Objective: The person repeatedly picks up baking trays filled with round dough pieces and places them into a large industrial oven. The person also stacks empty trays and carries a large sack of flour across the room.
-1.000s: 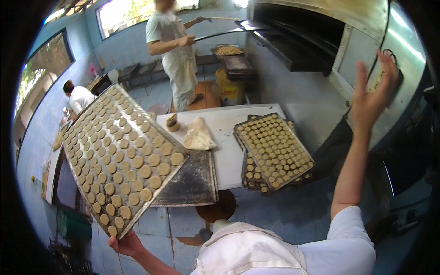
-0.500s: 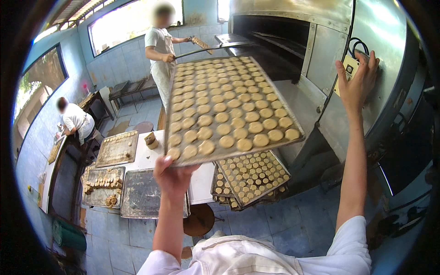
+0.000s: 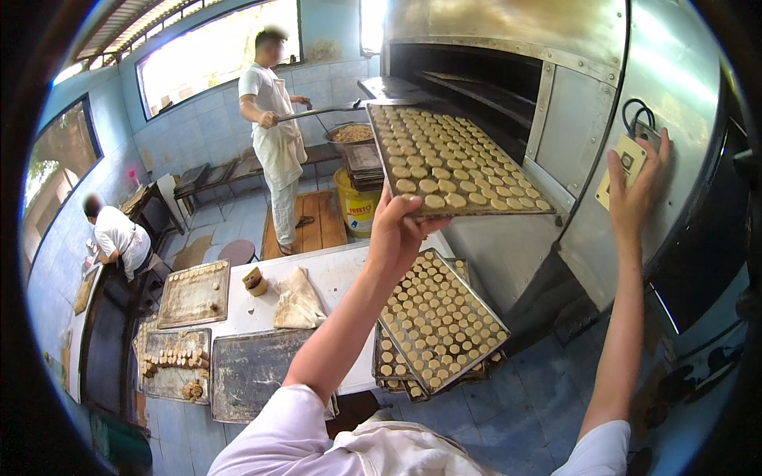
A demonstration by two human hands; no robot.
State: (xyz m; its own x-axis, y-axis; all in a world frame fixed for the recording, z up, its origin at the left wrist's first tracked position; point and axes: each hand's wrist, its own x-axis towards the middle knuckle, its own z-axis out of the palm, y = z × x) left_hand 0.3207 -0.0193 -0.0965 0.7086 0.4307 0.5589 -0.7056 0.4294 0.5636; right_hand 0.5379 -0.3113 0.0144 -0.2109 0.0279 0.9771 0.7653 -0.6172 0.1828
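My left hand [image 3: 399, 226] grips the near left corner of a metal baking tray [image 3: 492, 213], thumb over the rim and fingers underneath. Rows of flat, pale dough rounds [image 3: 456, 163] cover the tray. Its far end lies at the mouth of a large metal oven [image 3: 508, 25], whose inside is dark. Over on the right, my right hand [image 3: 641, 194] spreads its thumb and fingers around a beige switch box [image 3: 625, 163] on the oven's side panel. Whether a finger presses the switch I cannot tell.
Below the held tray, more filled trays [image 3: 448, 333] are stacked by a white table [image 3: 349, 278] bearing a cloth [image 3: 298, 300] and other trays. Beyond it, a co-worker [image 3: 270, 139] holds a long pole [image 3: 321, 112] toward the oven. Another person [image 3: 119, 238] bends over a left-hand counter.
My left hand has carried the tray away and to the right, toward the oven mouth. My right hand stays by the switch box. The co-worker no longer holds a small tray-like piece.
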